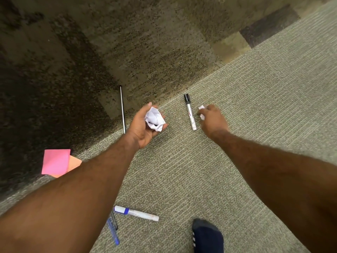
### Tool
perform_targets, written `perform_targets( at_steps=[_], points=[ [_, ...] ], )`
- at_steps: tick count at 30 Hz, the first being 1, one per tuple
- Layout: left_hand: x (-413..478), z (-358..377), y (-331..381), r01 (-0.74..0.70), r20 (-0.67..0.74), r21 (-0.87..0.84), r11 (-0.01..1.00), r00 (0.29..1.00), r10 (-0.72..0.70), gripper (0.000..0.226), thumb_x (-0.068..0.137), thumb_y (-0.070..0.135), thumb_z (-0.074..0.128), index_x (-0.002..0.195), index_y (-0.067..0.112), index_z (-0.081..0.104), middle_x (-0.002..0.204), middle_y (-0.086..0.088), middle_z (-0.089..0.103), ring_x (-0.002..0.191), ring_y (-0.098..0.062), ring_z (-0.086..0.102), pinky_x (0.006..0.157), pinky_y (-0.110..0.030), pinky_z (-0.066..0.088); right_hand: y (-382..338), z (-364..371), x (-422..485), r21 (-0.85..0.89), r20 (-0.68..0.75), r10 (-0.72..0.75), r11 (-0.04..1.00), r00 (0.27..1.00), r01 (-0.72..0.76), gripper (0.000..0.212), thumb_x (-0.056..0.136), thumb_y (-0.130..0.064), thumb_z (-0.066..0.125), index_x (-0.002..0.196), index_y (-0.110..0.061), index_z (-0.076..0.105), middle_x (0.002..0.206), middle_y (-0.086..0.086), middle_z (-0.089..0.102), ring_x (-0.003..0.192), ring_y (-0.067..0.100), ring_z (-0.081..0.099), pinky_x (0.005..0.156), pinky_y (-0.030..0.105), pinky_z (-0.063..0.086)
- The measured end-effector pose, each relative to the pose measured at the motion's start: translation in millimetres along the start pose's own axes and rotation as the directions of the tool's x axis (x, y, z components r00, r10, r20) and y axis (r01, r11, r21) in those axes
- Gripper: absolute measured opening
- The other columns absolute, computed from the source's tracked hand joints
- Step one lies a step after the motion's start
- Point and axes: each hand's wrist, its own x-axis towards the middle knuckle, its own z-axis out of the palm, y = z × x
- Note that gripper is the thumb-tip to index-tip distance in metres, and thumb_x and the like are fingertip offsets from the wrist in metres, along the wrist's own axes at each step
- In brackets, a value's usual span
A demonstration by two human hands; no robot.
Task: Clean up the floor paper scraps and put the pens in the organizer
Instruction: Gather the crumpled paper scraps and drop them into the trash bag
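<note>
My left hand [144, 125] is palm up above the carpet and cups a crumpled white paper ball [155, 119], fingers curled round it. My right hand [212, 119] reaches down to the floor, its fingers pinching a small white paper scrap [201, 107] that is mostly hidden under them. A black-capped marker [190, 111] lies on the carpet between the two hands. A blue-banded marker [135, 213] lies near the bottom, with a blue pen [113, 232] and a dark pen [113, 220] beside my left forearm. A thin dark pen [122, 108] lies left of my left hand.
A pink sticky note [55, 161] lies over an orange one [74, 163] at the left, on the seam between dark and light carpet. My foot in a dark sock [207, 236] stands at the bottom edge. No organizer is in view.
</note>
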Motion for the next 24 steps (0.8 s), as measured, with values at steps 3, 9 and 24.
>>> perform_targets(
  at_steps=[3, 9, 24],
  points=[
    [-11.3, -4.5, -0.2, -0.004, -0.01, -0.016, 1.0, 1.0, 0.004, 0.032, 0.093, 0.038, 0.06, 0.097, 0.006, 0.063, 0.091, -0.013, 0.058, 0.084, -0.026, 0.06, 0.068, -0.041, 0.062, 2.4, -2.9, -7.3, 0.122, -0.038, 0.137, 0.984, 0.99, -0.131, 0.023, 0.09, -0.007, 0.064, 0.111, -0.016, 0.068, 0.117, 0.009, 0.064, 0.096, 0.019, 0.059, 0.088, 0.032, 0.053],
    [-48.3, -7.2, 3.6, -0.012, -0.017, -0.034, 0.999, 1.0, 0.011, 0.033, 0.096, 0.038, 0.053, 0.092, 0.006, 0.062, 0.09, -0.012, 0.057, 0.079, -0.024, 0.057, 0.067, -0.04, 0.06, 2.6, -17.2, -33.0, 0.273, 0.041, 0.261, 0.925, 0.964, -0.262, 0.018, 0.082, -0.011, 0.074, 0.099, -0.017, 0.073, 0.114, 0.009, 0.07, 0.084, 0.019, 0.06, 0.068, 0.021, 0.046],
    [-212.7, -43.7, -2.2, 0.01, -0.024, -0.112, 0.994, 1.0, -0.013, 0.037, 0.095, 0.041, 0.05, 0.1, 0.011, 0.07, 0.096, -0.013, 0.07, 0.08, -0.025, 0.069, 0.062, -0.031, 0.053, -184.9, -58.7, -213.9, 0.893, 0.25, -0.013, 0.39, 0.968, -0.226, 0.024, 0.08, 0.002, 0.062, 0.097, -0.013, 0.07, 0.101, 0.006, 0.073, 0.09, 0.024, 0.072, 0.072, 0.041, 0.061]
  ],
)
